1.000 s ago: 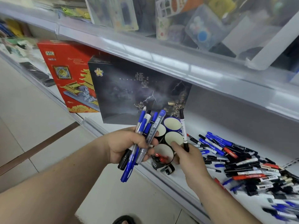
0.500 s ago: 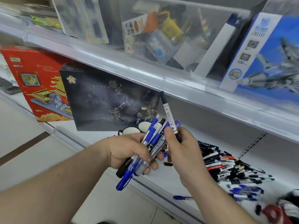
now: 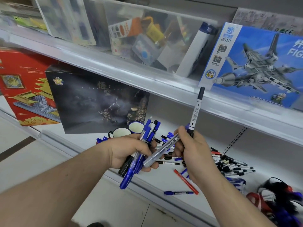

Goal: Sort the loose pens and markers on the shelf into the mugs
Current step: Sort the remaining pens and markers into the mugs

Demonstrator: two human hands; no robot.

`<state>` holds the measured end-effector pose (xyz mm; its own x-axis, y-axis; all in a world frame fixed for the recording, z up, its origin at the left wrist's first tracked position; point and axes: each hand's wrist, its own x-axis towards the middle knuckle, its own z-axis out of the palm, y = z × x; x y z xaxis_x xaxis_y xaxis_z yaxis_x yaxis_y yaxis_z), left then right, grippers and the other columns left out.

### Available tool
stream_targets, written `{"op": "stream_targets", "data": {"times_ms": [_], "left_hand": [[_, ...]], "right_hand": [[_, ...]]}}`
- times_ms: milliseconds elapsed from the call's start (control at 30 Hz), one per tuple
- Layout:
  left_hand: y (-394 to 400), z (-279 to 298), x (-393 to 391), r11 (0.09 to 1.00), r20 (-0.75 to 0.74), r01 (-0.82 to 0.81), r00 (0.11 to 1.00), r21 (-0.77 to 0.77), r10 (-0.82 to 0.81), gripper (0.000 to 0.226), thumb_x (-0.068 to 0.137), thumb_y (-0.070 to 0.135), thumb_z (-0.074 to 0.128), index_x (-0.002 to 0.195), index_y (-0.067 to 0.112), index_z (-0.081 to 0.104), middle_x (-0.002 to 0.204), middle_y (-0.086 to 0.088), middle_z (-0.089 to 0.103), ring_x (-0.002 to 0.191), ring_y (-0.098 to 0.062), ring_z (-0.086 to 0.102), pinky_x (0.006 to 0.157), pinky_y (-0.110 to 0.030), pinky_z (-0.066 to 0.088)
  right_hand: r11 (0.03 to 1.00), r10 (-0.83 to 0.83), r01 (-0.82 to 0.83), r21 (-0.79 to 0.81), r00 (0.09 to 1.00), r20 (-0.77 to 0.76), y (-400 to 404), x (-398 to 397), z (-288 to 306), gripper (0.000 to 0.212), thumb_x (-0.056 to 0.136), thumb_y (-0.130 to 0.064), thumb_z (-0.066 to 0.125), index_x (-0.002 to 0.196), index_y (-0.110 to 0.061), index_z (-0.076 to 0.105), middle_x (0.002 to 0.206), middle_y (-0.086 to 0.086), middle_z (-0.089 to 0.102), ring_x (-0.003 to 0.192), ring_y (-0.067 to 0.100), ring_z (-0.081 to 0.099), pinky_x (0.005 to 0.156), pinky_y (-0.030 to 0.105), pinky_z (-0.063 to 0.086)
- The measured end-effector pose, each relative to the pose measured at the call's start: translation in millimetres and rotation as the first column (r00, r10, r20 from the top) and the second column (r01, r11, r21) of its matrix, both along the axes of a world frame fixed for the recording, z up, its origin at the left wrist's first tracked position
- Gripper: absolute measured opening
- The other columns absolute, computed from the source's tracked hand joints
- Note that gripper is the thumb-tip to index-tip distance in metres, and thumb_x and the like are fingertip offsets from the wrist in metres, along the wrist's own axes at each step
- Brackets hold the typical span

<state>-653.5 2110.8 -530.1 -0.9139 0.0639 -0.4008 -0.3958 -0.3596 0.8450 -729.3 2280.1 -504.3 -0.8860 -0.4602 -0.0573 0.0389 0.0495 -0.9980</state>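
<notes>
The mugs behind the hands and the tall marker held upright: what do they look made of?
The mugs: probably enamelled metal or glazed ceramic, with glossy cream insides and dark blue rims; the look leaves it open. The tall marker, held by the right hand: likely plastic, with a smooth white printed barrel and black cap.

White shop shelving point(image 3: 147, 74) holds toy boxes point(image 3: 98, 102) above pale floor tiles point(image 3: 114, 210).

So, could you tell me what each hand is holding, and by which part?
Left hand: bundle of pens, gripped mid-barrel. Right hand: black-capped marker, pinched at its lower end.
</notes>
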Motion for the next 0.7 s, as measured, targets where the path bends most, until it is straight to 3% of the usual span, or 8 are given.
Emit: {"op": "stream_targets", "data": {"times_ms": [67, 167, 267, 367, 467, 567, 633, 700], "left_hand": [[1.9, -1.3, -0.8, 0.997, 0.021, -0.016, 1.000, -0.079, 0.018, 0.024, 0.074, -0.010, 0.061, 0.087, 0.009, 0.055, 0.086, -0.017, 0.071, 0.069, -0.033, 0.070, 0.056, -0.033, 0.056], [8.1, -2.6, -1.7, 0.986, 0.020, -0.068, 0.997, -0.149, 0.072, 0.019, 0.091, -0.004, 0.060, 0.086, 0.013, 0.052, 0.082, -0.011, 0.071, 0.064, -0.025, 0.068, 0.054, -0.029, 0.053], [24.2, -4.1, -3.7, 0.983, -0.040, -0.106, 0.994, -0.151, 0.101, 0.014, 0.090, 0.002, 0.064, 0.084, 0.012, 0.058, 0.077, -0.007, 0.070, 0.063, -0.020, 0.067, 0.053, -0.027, 0.049], [43.5, -12.2, -5.7, 0.973, -0.111, -0.142, 0.986, -0.180, 0.123, 0.010, 0.089, 0.002, 0.068, 0.095, 0.010, 0.066, 0.078, -0.007, 0.069, 0.067, -0.014, 0.065, 0.051, -0.025, 0.049], [49.8, -18.7, -7.0, 0.952, -0.148, -0.234, 0.967, -0.197, 0.207, 0.019, 0.086, -0.005, 0.068, 0.092, 0.012, 0.073, 0.079, -0.010, 0.069, 0.071, -0.018, 0.065, 0.058, -0.028, 0.050], [50.2, -24.1, -9.5, 0.930, -0.101, -0.315, 0.948, -0.187, 0.301, 0.038, 0.083, -0.010, 0.067, 0.060, 0.020, 0.071, 0.067, -0.006, 0.066, 0.070, -0.023, 0.064, 0.058, -0.031, 0.049], [52.3, -29.5, -12.8, 0.918, -0.047, -0.381, 0.924, -0.113, 0.379, 0.029, 0.083, -0.009, 0.067, 0.065, 0.014, 0.067, 0.066, -0.009, 0.065, 0.071, -0.026, 0.063, 0.053, -0.029, 0.049], [57.4, -31.3, -17.5, 0.899, 0.009, -0.437, 0.899, -0.028, 0.438, 0.014, 0.085, -0.005, 0.067, 0.076, 0.006, 0.064, 0.068, -0.013, 0.066, 0.059, -0.023, 0.060, 0.050, -0.027, 0.049]], "right_hand": [[0.998, -0.006, 0.009, 0.067, 0.999, -0.038, 2.7, -1.3, 0.9, 0.029, 0.100, -0.034, 0.049, 0.083, -0.012, 0.053, 0.051, -0.007, 0.039, 0.050, 0.012, 0.038, 0.051, 0.024, 0.043], [0.977, 0.037, -0.012, 0.212, 0.992, -0.118, 3.2, -7.5, -3.4, 0.035, 0.098, -0.041, 0.050, 0.076, -0.015, 0.048, 0.051, -0.009, 0.040, 0.053, 0.014, 0.043, 0.062, 0.042, 0.048], [0.948, 0.068, -0.002, 0.319, 0.978, -0.195, -3.7, -12.5, -16.1, 0.042, 0.098, -0.043, 0.053, 0.066, -0.017, 0.047, 0.052, -0.006, 0.044, 0.054, 0.016, 0.043, 0.060, 0.035, 0.041], [0.939, 0.061, 0.010, 0.343, 0.979, -0.197, -14.2, -12.3, -30.9, 0.042, 0.098, -0.040, 0.055, 0.070, -0.009, 0.061, 0.059, 0.005, 0.060, 0.057, 0.017, 0.053, 0.060, 0.036, 0.046], [0.936, 0.057, 0.001, 0.352, 0.986, -0.155, -16.1, -14.1, -40.7, 0.043, 0.100, -0.040, 0.052, 0.069, -0.010, 0.059, 0.058, 0.004, 0.057, 0.056, 0.018, 0.052, 0.063, 0.036, 0.046], [0.920, 0.033, 0.017, 0.392, 0.992, -0.121, -8.1, -19.7, -45.6, 0.047, 0.100, -0.049, 0.044, 0.077, -0.009, 0.055, 0.065, 0.004, 0.053, 0.063, 0.022, 0.054, 0.071, 0.043, 0.052], [0.906, -0.005, 0.066, 0.419, 0.990, -0.144, 3.0, -20.1, -48.6, 0.048, 0.100, -0.049, 0.043, 0.079, -0.007, 0.053, 0.067, 0.006, 0.051, 0.064, 0.022, 0.051, 0.069, 0.042, 0.050], [0.898, -0.029, 0.075, 0.434, 0.993, -0.111, 18.7, -15.9, -52.6, 0.046, 0.098, -0.048, 0.048, 0.078, -0.006, 0.052, 0.069, 0.009, 0.053, 0.061, 0.020, 0.052, 0.063, 0.036, 0.046]]}}
